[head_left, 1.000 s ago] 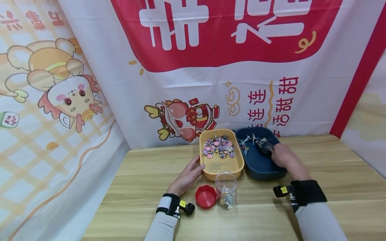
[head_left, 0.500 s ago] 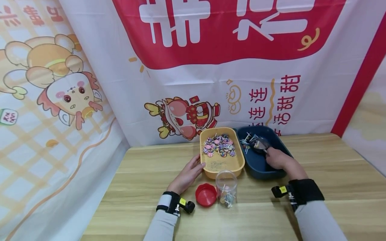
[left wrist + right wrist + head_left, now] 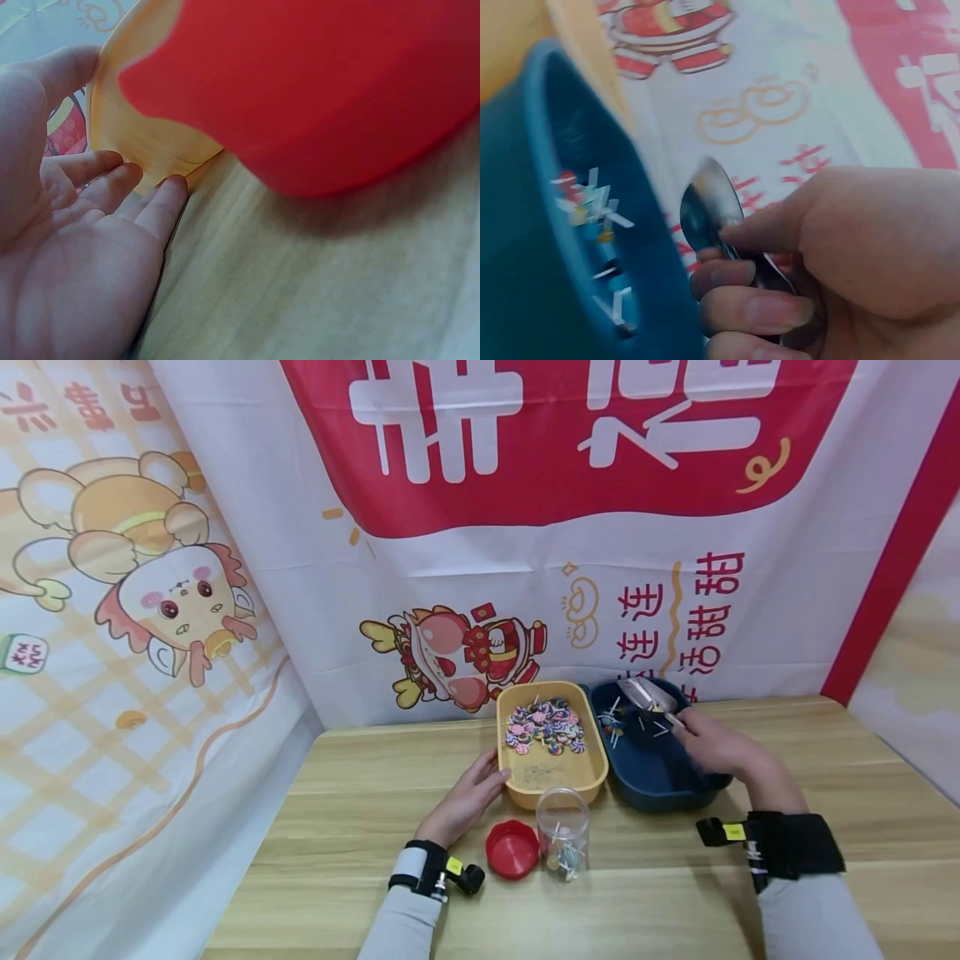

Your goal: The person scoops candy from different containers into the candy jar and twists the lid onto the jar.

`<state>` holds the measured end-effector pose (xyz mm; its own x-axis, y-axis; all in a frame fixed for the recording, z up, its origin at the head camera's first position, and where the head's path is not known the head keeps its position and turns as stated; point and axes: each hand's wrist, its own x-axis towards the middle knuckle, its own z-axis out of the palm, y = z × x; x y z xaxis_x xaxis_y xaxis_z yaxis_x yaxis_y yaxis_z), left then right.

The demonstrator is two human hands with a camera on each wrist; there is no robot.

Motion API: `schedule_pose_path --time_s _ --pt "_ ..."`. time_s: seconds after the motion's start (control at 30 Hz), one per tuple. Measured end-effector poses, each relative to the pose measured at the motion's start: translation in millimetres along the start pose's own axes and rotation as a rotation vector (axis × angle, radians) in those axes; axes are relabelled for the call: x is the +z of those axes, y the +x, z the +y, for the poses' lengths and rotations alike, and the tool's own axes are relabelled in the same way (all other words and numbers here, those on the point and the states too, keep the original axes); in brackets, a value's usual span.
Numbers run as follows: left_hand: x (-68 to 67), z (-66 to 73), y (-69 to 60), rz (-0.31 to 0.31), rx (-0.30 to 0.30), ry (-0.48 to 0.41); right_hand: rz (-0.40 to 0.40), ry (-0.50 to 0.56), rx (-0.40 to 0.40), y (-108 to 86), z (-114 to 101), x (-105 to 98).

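Observation:
My right hand (image 3: 716, 745) grips a shiny metal spoon (image 3: 647, 695) by its handle, above the back of the dark blue bin (image 3: 660, 795). Whether the spoon's bowl carries anything, I cannot tell. Small lollipops (image 3: 611, 722) with white sticks lie in that bin. At the left side of the yellow bin (image 3: 555, 777), my left hand (image 3: 468, 793) holds the wall, thumb at the rim and fingers against the outside in the left wrist view. Swirl-patterned lollipops (image 3: 543, 725) are heaped in the back of the yellow bin.
In front of the yellow bin stands a clear open jar (image 3: 562, 831) with some lollipops at its bottom. A red scalloped lid (image 3: 512, 850) lies just left of the jar. Behind both bins hangs a printed cloth (image 3: 450, 560), close to the table's (image 3: 375, 827) back edge.
The spoon, in my right hand, went left into the lollipops, then came up and away to the right. Several lollipops in the blue bin have shifted. My left hand stays on the yellow bin.

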<state>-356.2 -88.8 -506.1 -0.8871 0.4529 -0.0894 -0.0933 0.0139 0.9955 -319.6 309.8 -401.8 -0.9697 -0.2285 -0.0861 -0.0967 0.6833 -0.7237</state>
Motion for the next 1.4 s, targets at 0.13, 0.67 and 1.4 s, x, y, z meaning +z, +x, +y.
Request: schedule_pose_path --time_s 0.13,0.67,1.4 --pt "0.2 1.0 -0.4 0.000 0.008 0.000 0.056 -0.058 -0.087 -11.0 -13 -12" --pt "-0.7 -4.3 1.3 0.006 -0.007 0.009 0.160 -0.164 -0.248 -57.6 -52 -34" --pt "1.9 2.0 -2.1 0.003 -0.007 0.013 -0.164 -0.139 -0.253 -88.6 -81 -36"
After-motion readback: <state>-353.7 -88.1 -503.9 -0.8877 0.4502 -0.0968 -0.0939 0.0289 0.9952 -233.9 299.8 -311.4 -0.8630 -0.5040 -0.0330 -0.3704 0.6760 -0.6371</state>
